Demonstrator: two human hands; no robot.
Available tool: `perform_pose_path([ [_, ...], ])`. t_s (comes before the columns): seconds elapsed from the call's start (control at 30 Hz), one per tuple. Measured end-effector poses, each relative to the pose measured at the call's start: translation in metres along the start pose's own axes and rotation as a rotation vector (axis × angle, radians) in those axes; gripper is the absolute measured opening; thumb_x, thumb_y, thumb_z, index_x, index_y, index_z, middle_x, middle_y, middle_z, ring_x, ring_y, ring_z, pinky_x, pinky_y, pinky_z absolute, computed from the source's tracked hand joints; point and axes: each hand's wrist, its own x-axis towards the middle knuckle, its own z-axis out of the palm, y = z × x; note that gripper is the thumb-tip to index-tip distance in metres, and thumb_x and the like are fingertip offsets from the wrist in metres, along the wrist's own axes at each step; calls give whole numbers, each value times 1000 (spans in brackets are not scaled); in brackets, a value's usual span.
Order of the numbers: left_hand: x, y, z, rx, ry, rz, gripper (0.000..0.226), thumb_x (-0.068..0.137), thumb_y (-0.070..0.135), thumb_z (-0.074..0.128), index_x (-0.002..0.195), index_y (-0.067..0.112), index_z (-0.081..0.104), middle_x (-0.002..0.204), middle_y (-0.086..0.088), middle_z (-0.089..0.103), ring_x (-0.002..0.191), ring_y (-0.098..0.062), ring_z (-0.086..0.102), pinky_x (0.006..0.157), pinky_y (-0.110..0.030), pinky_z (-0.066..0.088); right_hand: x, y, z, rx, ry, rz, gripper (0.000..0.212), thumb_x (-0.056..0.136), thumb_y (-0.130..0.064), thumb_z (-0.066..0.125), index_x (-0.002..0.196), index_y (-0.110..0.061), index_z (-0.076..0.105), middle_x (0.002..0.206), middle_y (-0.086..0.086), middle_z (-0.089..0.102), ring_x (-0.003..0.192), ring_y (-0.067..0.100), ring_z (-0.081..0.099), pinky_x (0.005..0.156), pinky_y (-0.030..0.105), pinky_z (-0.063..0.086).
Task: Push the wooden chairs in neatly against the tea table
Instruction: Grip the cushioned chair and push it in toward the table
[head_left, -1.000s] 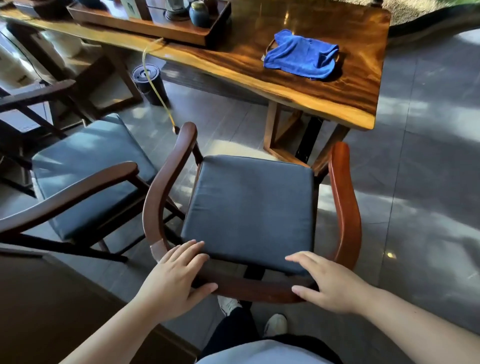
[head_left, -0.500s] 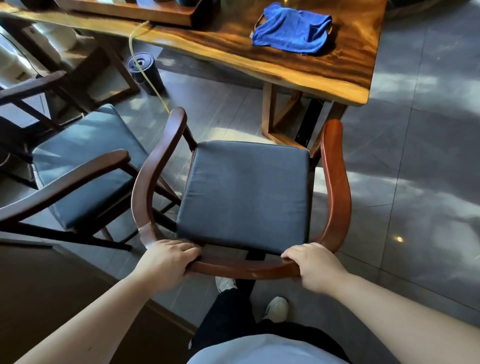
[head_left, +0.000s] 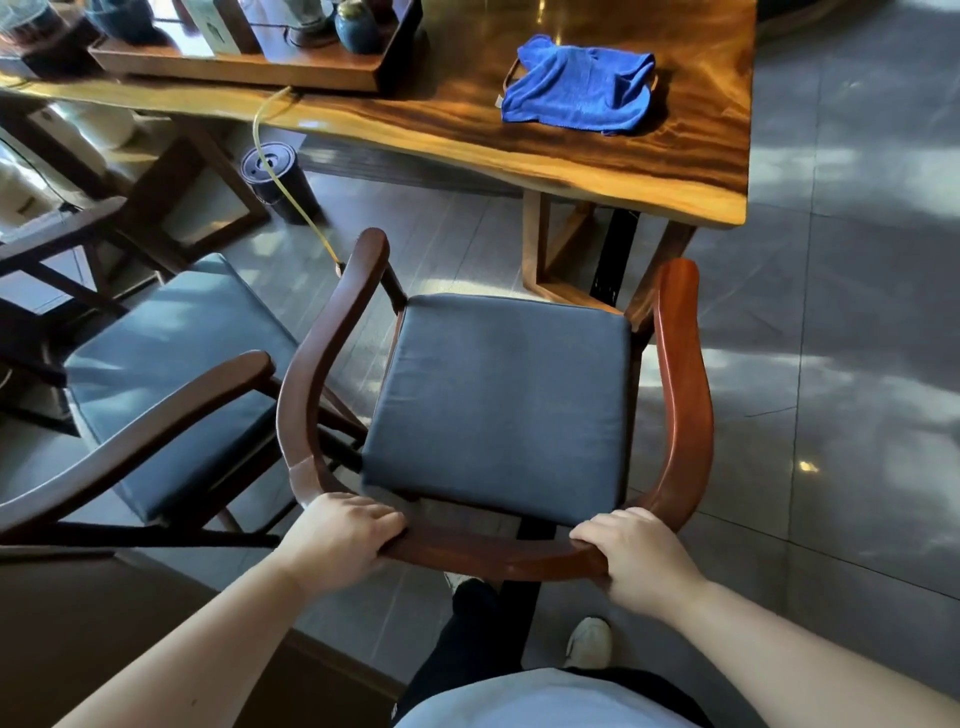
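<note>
- The tea table (head_left: 597, 156) fills the top of the frame, a glossy slab of wood running from the upper left to a squared end at the upper right, its legs showing underneath near the centre.
- The chair (head_left: 680, 374) sits dead centre, its dark seat cushion (head_left: 498, 400) facing up, curved arms reaching towards the table, front edge short of the tabletop and only near the table leg.
- A second chair (head_left: 156, 415) stands at the left, angled away, its arm just beside the centre chair's left arm.
- On the table at the upper left rests a wooden tray (head_left: 249, 67) carrying tea ware, partly cut off by the frame edge.
- A blue cloth (head_left: 576, 85) lies crumpled on the table, upper right of centre.
- A dark round bin (head_left: 280, 182) stands on the floor under the table, a thin yellow hose (head_left: 291, 192) running down across it from the table edge.
- The left hand (head_left: 337, 540) is clamped round the chair's back rail at lower centre-left, fingers curled over the top.
- The right hand (head_left: 639, 556) is wrapped round the same rail at lower centre-right, knuckles up.
</note>
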Motion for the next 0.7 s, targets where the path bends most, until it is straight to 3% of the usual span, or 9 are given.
perform_pose_path([
  [0.13,8,-39,-15,38,-3,34,31,70,39,48,88,26,70,79,12,71,73,-12,66,65,-25,55,24,-23,3,10,34,43,34,55,-18,68,87,-29,64,76,-8,67,69,24,64,65,36,50],
  [0.2,14,-59,-22,37,-23,52,31,70,39,50,89,25,70,82,11,72,75,-13,67,66,-27,55,35,-34,2,27,49,48,30,62,-26,54,90,-27,65,81,-5,68,74,26,64,69,38,49],
  [0.3,21,-86,-29,46,-43,77,29,69,39,55,89,24,70,84,10,72,77,-13,67,68,-29,56,55,-43,0,19,9,47,47,66,-34,34,101,-25,65,95,-3,68,89,26,63,79,39,46],
  [0.4,27,-105,-32,52,-58,98,25,69,37,62,90,26,69,85,11,72,78,-13,67,70,-30,55,70,-45,-5,57,-96,49,45,68,-28,44,110,-24,60,107,-2,65,101,24,58,89,38,43],
  [0.53,31,-109,-32,41,-95,65,26,64,33,62,88,26,68,83,10,70,76,-16,66,68,-33,55,75,-38,-12,126,-204,38,41,69,-25,55,110,-24,59,107,-3,64,103,20,57,90,35,43],
  [0.63,32,-94,-39,41,-78,52,27,58,29,63,84,23,64,78,7,66,72,-20,64,63,-33,54,75,-20,-16,27,-272,3,43,67,-28,60,110,-30,57,103,-9,64,99,16,59,91,35,43],
  [0.7,34,-73,-40,31,-44,79,30,64,34,57,92,23,64,85,7,67,79,-21,63,68,-35,54,74,-6,-21,-101,-325,-43,40,67,-31,61,107,-31,58,99,-10,64,95,16,59,92,36,43],
])
